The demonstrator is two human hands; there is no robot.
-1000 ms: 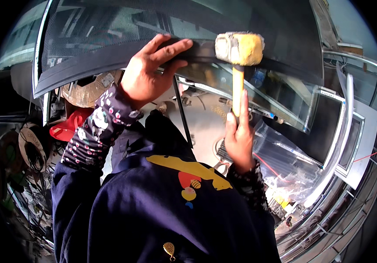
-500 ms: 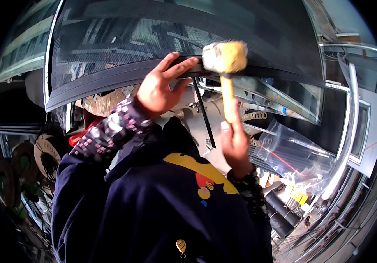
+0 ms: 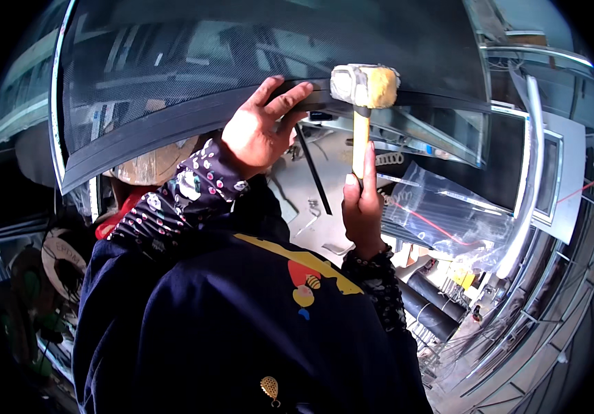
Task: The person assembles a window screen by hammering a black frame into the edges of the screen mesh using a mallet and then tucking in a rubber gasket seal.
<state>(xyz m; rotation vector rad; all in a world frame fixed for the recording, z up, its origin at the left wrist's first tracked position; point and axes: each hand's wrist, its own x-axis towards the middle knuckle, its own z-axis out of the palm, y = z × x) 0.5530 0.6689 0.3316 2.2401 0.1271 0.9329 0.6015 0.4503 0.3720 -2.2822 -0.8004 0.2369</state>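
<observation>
Blocky mallet (image 3: 364, 86) shifted nearer splayed left grip (image 3: 259, 131) on ridged frame (image 3: 166, 126); right grip (image 3: 363, 210) wraps handle (image 3: 360, 138).

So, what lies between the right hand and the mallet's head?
Yellow handle and a dark collar lie between right hand and mallet's head, in the head view.

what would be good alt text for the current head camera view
A person's right hand grips a yellow-handled mallet, its head seen against the dark edge strip of a mesh panel, while the left hand lies open at that strip. Clear plastic sheeting lies to the right.
</observation>
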